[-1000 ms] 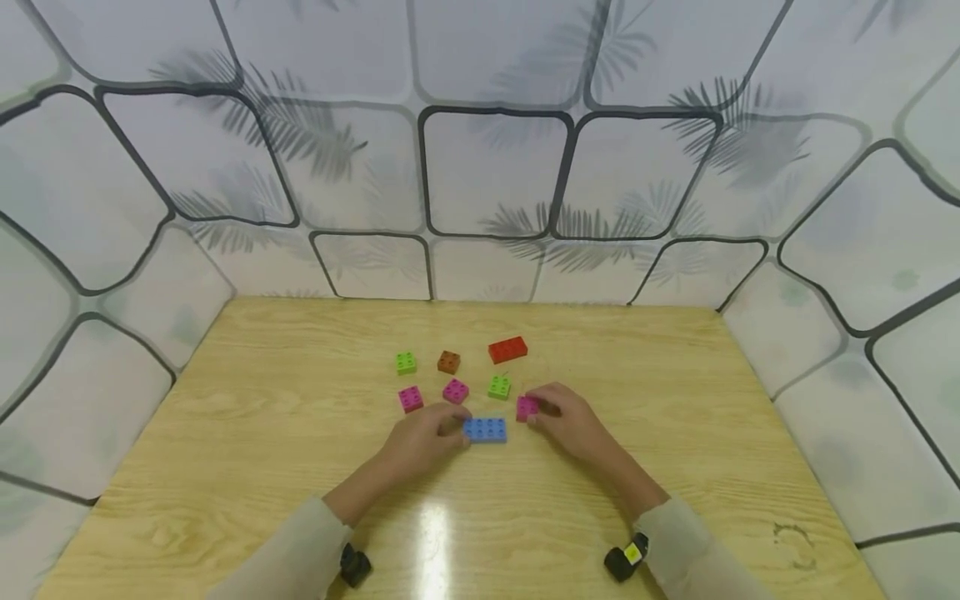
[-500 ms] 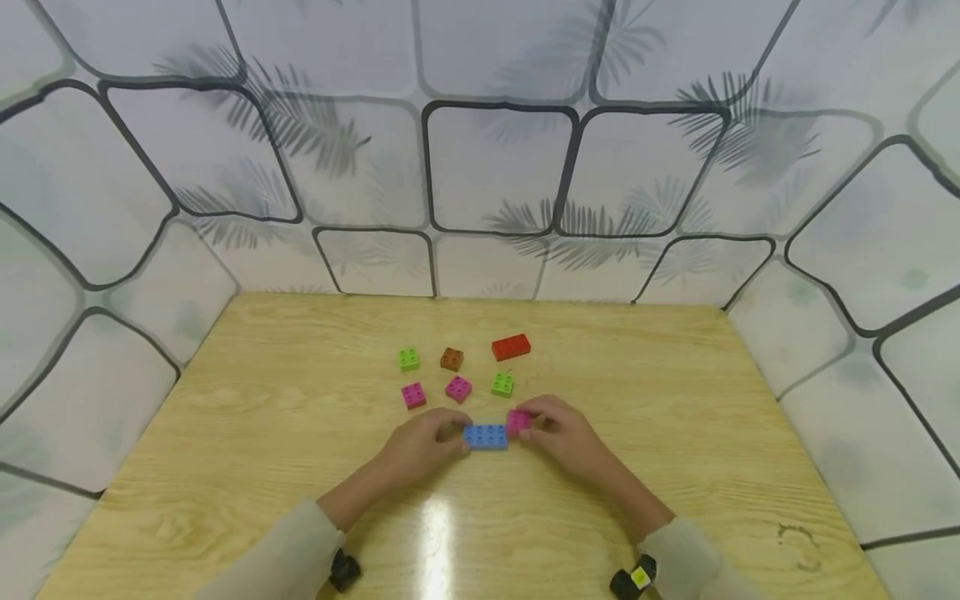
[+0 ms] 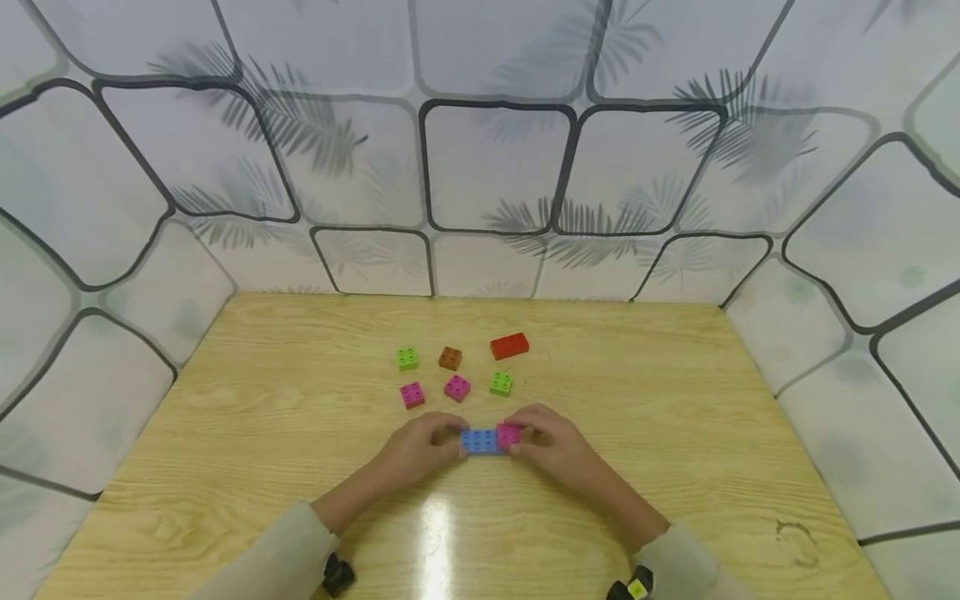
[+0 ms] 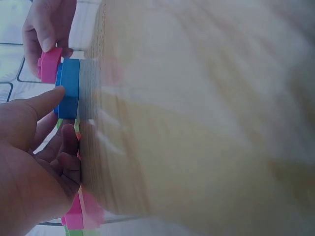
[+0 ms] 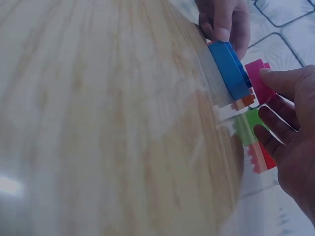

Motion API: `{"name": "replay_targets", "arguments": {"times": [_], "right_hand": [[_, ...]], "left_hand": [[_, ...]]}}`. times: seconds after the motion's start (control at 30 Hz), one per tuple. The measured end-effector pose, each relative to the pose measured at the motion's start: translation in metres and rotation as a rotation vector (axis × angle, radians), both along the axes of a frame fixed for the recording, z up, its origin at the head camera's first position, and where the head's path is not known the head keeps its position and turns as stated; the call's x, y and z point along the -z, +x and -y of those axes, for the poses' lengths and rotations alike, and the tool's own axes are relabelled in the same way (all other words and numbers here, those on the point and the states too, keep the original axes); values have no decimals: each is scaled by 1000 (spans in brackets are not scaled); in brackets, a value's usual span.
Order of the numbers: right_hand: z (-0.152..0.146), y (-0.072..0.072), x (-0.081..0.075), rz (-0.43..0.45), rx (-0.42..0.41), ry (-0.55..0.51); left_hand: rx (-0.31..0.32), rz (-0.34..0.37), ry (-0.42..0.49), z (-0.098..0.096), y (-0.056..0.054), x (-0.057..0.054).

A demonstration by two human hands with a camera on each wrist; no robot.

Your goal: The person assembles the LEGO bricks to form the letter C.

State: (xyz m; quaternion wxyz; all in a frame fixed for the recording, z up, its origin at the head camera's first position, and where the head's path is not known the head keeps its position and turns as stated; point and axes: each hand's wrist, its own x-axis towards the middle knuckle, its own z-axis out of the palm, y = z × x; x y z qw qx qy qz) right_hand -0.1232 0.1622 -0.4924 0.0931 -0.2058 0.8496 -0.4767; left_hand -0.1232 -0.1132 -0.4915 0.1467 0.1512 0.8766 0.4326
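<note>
On the table lies a long blue toy building brick (image 3: 477, 442), its studs facing up. My left hand (image 3: 418, 448) grips its left end between thumb and fingers. My right hand (image 3: 557, 443) pinches a small pink brick (image 3: 507, 435) over the blue brick's right end. In the right wrist view the pink brick (image 5: 259, 81) looks tilted against the studded side of the blue brick (image 5: 229, 73). The left wrist view has the pink brick (image 4: 50, 66) at the top of the blue brick (image 4: 70, 88); whether the studs are joined I cannot tell.
Beyond the hands lie two other pink bricks (image 3: 412, 395), two light green bricks (image 3: 501, 383), a brown brick (image 3: 450, 358) and a long red brick (image 3: 509, 346). A patterned wall covering (image 3: 495, 171) stands around the wooden table's (image 3: 300, 358) back and sides.
My right hand has carried the pink brick leftward, from beside the blue brick to over its right end. The left hand has kept its grip on the blue brick, which shifted slightly nearer.
</note>
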Motion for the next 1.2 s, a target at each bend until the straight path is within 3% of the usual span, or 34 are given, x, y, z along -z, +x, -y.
{"name": "replay_targets", "arguments": {"times": [0.5, 1.2], "right_hand": [[3, -1, 0, -114, -38, 43], [5, -3, -6, -99, -40, 170]], "left_hand": [[16, 28, -10, 2, -2, 1], [31, 22, -17, 1, -4, 1]]}}
